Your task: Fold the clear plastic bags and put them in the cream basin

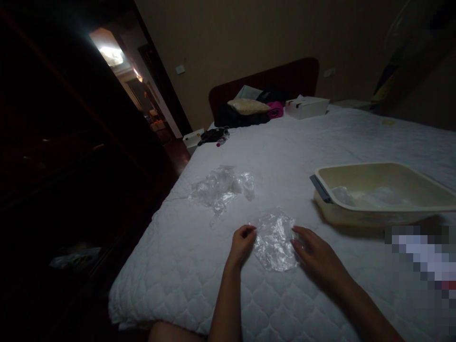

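A clear crumpled plastic bag (274,240) lies flat on the white quilted bed (199,280) in front of me. My left hand (241,244) rests at the bag's left edge with its fingers curled and pinched on the plastic. My right hand (315,254) lies on the bag's right edge, fingers pressed on the plastic. A second heap of crumpled clear plastic (221,187) sits further away to the left, untouched.
A beige plastic basin (383,209) with more clear plastic inside stands at the right. At the head of the bed lie a white box (306,107), a pillow and dark and pink clothes (249,111). The bed's left edge drops to a dark floor.
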Demonstrator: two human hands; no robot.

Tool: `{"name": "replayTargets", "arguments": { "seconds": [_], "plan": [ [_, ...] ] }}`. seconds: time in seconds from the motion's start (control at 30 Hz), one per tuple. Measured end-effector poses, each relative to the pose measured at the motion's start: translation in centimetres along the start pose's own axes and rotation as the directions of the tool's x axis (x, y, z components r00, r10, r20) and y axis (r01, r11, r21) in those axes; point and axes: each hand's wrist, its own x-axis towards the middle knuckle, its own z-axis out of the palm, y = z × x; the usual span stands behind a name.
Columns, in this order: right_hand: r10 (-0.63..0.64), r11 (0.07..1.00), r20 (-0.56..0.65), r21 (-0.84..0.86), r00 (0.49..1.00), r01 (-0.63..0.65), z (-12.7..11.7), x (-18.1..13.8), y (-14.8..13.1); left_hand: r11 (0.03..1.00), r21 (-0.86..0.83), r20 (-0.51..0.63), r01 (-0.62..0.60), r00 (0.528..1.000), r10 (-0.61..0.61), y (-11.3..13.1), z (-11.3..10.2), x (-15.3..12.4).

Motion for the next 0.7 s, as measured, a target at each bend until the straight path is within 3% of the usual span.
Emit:
{"name": "replayTargets", "arguments": {
  "seconds": [0.17, 0.27, 0.47, 0.6, 0.7],
  "plan": [
    [-0.16, 0.977, 0.17, -0.111, 0.972, 0.18, 1.3, -0.5, 1.4, 1.0, -0.001, 0.006, -0.01, 1.0, 0.01, 0.0, -0.1, -0.1],
    [-0.17, 0.973, 0.201, -0.121, 0.965, 0.197, 1.3, -0.6, 1.9, 1.0, 0.003, 0.006, -0.019, 1.0, 0.019, -0.1, -0.1, -0.1],
    [-0.143, 0.989, 0.114, 0.047, 0.983, 0.138, 0.1, 0.8, 1.7, 1.0, 0.002, -0.002, -0.019, 1.0, 0.019, -0.3, -0.1, 0.0],
    [-0.01, 0.975, 0.005, 0.22, 1.0, 0.009, -0.6, 2.6, 1.7, 1.0, 0.003, 0.001, -0.017, 1.0, 0.017, 0.0, -0.1, -0.1],
    [0.062, 0.961, 0.011, 0.268, 0.998, -0.063, -0.8, 3.6, 1.8, 1.0, 0.005, -0.004, -0.011, 1.0, 0.011, 0.2, -0.1, -0.1]
  ]
}}
